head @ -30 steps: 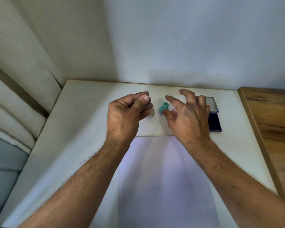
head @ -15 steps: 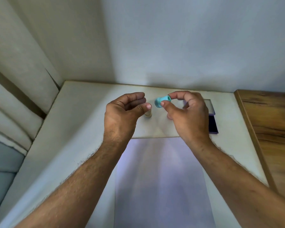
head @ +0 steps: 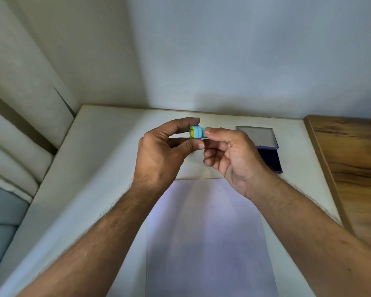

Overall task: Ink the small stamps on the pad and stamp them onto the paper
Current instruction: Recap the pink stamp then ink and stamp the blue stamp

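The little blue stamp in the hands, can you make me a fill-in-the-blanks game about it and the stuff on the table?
1. The blue stamp has a ____ face at its end.
2. The right hand holds the stamp between its index finger and ____.
3. The ink pad lies with its lid ____.
4. The paper lies ____ the two forearms.

Missing words: yellow; thumb; open; between
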{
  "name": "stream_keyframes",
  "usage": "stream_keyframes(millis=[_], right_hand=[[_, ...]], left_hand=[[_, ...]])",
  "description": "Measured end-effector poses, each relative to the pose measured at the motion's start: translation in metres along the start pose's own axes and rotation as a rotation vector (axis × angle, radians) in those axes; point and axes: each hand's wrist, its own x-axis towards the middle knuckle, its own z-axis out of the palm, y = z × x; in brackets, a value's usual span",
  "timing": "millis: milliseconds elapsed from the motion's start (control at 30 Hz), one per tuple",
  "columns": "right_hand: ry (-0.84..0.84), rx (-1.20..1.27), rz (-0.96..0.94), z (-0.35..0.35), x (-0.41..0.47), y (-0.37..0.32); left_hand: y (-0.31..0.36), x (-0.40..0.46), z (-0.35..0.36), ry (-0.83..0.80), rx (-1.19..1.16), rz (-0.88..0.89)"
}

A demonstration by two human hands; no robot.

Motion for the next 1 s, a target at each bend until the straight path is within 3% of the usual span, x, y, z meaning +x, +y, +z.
stream_keyframes(millis=[133, 300, 700, 1000], right_hand=[[-0.057, 0.014, 0.040, -0.003, -0.001, 0.001], [-0.015, 0.033, -0.022, -0.003, 0.002, 0.004], [0.050, 0.116, -0.086, -0.008, 0.005, 0.004], [0.024, 0.089, -0.086, -0.005, 0.003, 0.007]], left_hand=[[0.000, -0.001, -0.001, -0.015, 0.017, 0.027], [-0.004, -0.001, -0.001, -0.004, 0.045, 0.063], [-0.016, 0.024, -0.029, 0.052, -0.027, -0.109], [-0.040, 0.018, -0.033, 0.047, 0.375, -0.206]])
